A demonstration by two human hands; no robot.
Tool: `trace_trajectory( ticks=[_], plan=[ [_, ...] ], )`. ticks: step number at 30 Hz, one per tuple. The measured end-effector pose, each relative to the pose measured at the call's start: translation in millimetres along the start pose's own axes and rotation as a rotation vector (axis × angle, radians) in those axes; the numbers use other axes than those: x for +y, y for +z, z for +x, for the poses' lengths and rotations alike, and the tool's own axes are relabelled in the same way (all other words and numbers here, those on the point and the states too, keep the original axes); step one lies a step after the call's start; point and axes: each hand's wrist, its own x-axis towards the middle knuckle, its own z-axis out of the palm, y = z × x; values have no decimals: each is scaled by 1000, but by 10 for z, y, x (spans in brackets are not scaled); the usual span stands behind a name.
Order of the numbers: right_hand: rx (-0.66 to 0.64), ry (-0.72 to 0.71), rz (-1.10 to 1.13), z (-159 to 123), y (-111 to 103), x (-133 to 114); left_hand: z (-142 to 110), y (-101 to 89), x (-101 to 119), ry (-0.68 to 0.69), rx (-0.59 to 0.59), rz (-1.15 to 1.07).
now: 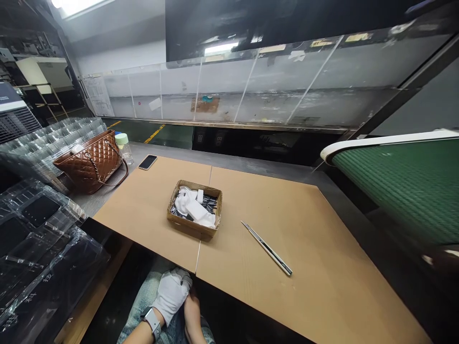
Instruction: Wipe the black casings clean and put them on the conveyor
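My left hand [171, 292], in a white glove with a pale watch [152, 321] at the wrist, rests over my lap just below the table edge. Its fingers are curled and pressed against my right hand [187, 282], whose bare forearm comes up beside it. The right fingers are mostly hidden, and whether anything lies between the hands cannot be seen. On the cardboard sheet [229, 258] stands a small open box [191, 228] holding white crumpled pieces, a white block [196, 209] and several small dark parts. To its right lies a slim utility knife [267, 247].
A phone [147, 162] lies at the sheet's far left corner, near a brown quilted handbag [91, 162] and a bottle [124, 145]. Clear plastic trays [75, 129] and wrapped black pieces [39, 267] fill the left. A green conveyor belt [405, 177] runs at right.
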Motion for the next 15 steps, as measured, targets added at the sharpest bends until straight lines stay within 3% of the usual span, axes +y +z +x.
trace_trajectory(
  ticks=[15],
  plan=[
    [17, -15, -2, -39, -9, -60, -21, -107, 83, -42, -41, 2]
  ],
)
